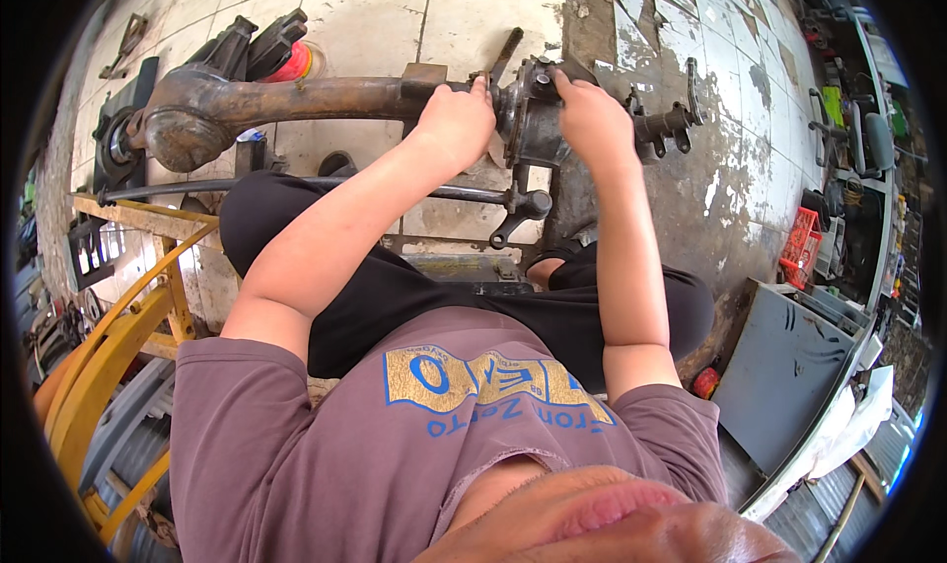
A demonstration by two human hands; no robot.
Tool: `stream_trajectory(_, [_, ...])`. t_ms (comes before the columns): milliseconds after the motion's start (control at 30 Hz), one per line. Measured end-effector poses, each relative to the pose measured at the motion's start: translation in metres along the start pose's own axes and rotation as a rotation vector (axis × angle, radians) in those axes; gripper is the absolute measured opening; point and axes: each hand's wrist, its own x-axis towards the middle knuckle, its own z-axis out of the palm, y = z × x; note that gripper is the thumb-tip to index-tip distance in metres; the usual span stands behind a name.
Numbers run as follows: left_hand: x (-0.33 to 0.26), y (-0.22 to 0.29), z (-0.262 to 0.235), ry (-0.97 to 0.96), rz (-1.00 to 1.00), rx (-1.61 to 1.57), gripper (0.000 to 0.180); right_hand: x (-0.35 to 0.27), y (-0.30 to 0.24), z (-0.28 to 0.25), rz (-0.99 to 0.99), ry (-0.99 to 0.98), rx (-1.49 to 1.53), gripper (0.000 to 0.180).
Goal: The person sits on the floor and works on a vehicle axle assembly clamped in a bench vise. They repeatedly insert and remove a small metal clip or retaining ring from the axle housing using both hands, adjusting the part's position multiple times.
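A rusty brown vehicle axle (296, 99) lies across the tiled floor in front of me, with a bulging round housing at its left end and a grimy steering knuckle (533, 119) with a stub spindle (666, 126) at its right end. My left hand (456, 119) grips the axle tube just left of the knuckle. My right hand (590, 117) is closed over the top of the knuckle. A thin black rod (296, 186) runs below the axle, ending in a joint under the knuckle.
A yellow metal frame (148, 297) stands at my left. Black parts and a red item (291, 62) lie behind the axle. A grey metal panel (789, 366) and a red crate (799, 247) sit at right, beside cluttered shelves. The floor tiles are cracked and oily.
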Motion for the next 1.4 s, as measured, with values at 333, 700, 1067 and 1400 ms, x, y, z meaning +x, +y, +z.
stream_trajectory(333, [0.001, 0.002, -0.001, -0.012, -0.029, 0.026, 0.077, -0.003, -0.01, -0.018, 0.015, -0.111, -0.085, 0.05])
stream_trajectory(700, [-0.002, 0.002, -0.001, 0.046, -0.007, 0.001, 0.053, 0.004, -0.008, -0.006, 0.043, -0.026, -0.049, 0.054])
stream_trajectory(1067, [-0.004, 0.002, -0.009, 0.031, 0.001, -0.014, 0.053, 0.001, -0.001, -0.012, 0.04, -0.063, -0.043, 0.052])
stream_trajectory(1400, [-0.002, -0.001, 0.001, 0.061, 0.004, -0.005, 0.059, 0.0, -0.006, -0.01, 0.004, -0.025, -0.078, 0.052])
